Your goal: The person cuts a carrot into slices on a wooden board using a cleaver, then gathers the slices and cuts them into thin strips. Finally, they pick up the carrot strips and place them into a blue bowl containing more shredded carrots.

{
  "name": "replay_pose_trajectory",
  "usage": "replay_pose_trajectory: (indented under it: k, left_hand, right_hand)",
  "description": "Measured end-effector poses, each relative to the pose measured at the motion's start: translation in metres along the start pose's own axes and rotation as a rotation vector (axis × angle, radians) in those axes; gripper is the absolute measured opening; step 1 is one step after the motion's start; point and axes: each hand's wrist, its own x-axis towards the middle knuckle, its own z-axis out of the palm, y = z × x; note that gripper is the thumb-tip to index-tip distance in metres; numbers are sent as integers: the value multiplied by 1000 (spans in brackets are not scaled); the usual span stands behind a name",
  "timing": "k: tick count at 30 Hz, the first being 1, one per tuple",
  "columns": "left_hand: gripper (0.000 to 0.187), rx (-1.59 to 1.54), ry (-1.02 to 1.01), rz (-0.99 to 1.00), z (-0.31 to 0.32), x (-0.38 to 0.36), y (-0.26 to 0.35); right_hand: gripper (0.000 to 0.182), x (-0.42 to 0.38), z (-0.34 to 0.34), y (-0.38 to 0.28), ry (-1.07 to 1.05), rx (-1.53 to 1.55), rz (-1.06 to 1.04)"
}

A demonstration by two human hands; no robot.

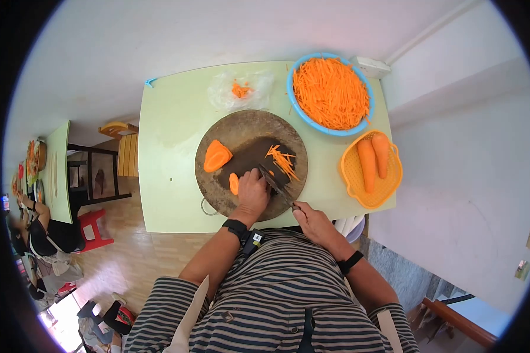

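My right hand (312, 220) is closed round the handle of a knife (280, 189), its blade beside the fingertips of my left hand (253, 191). My left fingers are curled down on the round cutting board (218, 191), and whatever lies under them is hidden. Left of that hand rests a carrot slice (234, 183). A stack of carrot slices (217, 156) lies farther up on the board's left side. To the right of the blade is a small heap of carrot shreds (284, 162).
A blue basin (297, 109) full of shredded carrot stands at the back right. Below it, a yellow basket (352, 173) holds two whole carrots (367, 165). Carrot scraps sit on a plastic bag (259, 94) behind the board. People (47, 235) are at another table, far left.
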Motion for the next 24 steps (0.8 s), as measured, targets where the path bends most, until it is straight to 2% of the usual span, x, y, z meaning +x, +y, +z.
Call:
replay_pose_trajectory:
  k: [4,7,9,12,24]
  left_hand:
    - [16,149,-90,59,-13,6,1]
    - [13,128,-92,57,-3,2,-8]
    - [14,-38,-66,21,2,-2,-15]
    - [17,-78,-47,42,6,-4,-20]
    - [23,-67,-2,71,4,-2,-17]
  right_hand:
    - [42,-2,0,-7,2,17,8]
    - [42,-2,2,-8,9,-2,24]
    - [42,-2,3,-8,12,-20,27]
    - [42,-3,2,-13,11,-41,30]
    - [42,2,2,-23,27,-120,44]
